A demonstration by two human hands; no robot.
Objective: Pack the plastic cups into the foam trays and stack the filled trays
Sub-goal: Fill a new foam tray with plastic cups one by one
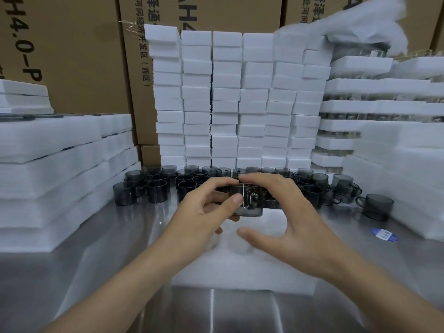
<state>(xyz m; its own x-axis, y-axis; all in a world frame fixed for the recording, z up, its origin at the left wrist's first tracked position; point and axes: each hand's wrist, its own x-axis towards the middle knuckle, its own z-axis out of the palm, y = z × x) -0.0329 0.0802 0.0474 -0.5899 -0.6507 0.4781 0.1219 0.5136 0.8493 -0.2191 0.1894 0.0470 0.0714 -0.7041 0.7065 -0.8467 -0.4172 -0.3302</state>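
Observation:
A smoky grey plastic cup [249, 203] is held in the air above a white foam tray [245, 267] lying on the metal table. My left hand [204, 212] grips the cup from the left, thumb on its front. My right hand [283, 217] touches the cup's top rim with its fingertips, thumb spread apart below. Several more grey cups with handles [158, 188] stand in a loose row behind, across the table. The tray's top surface is largely hidden by my hands.
Tall stacks of white foam blocks [225, 99] rise behind the cups. Stacked foam trays [55, 164] stand at left and filled trays [374, 109] at right. One cup [377, 206] stands alone at right near a blue sticker [384, 235]. Cardboard boxes [72, 56] form the back wall.

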